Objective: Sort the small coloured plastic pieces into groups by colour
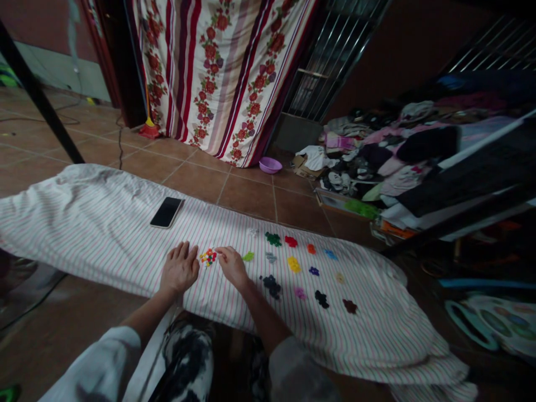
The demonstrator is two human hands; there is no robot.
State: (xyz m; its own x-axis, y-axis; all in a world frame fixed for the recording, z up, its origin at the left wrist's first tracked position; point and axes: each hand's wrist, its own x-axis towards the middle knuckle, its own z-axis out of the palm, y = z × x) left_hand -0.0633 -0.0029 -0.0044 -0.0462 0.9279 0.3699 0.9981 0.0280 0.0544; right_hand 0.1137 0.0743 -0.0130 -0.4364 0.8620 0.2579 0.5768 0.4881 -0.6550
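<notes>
A small mixed-colour cluster of tiny pieces (208,257) lies on the striped cloth (104,223) between my hands. My left hand (180,269) rests flat just left of it, fingers stretched out and holding nothing. At its right edge, my right hand (231,264) has thumb and fingertips pinched together; whatever they hold is too small to make out. Right of that hand are little heaps sorted by colour, among them light green (248,256), dark green (273,239), red (290,241), yellow (293,264), dark grey (272,286), black (321,299) and brown (349,306).
A phone (166,213) lies on the cloth at the back left. Beyond the cloth's far edge, a purple bowl (270,164) stands on the tiled floor by a flowered curtain (218,67). Clothes (377,145) are piled at the right, near a dark slanted bar (452,218).
</notes>
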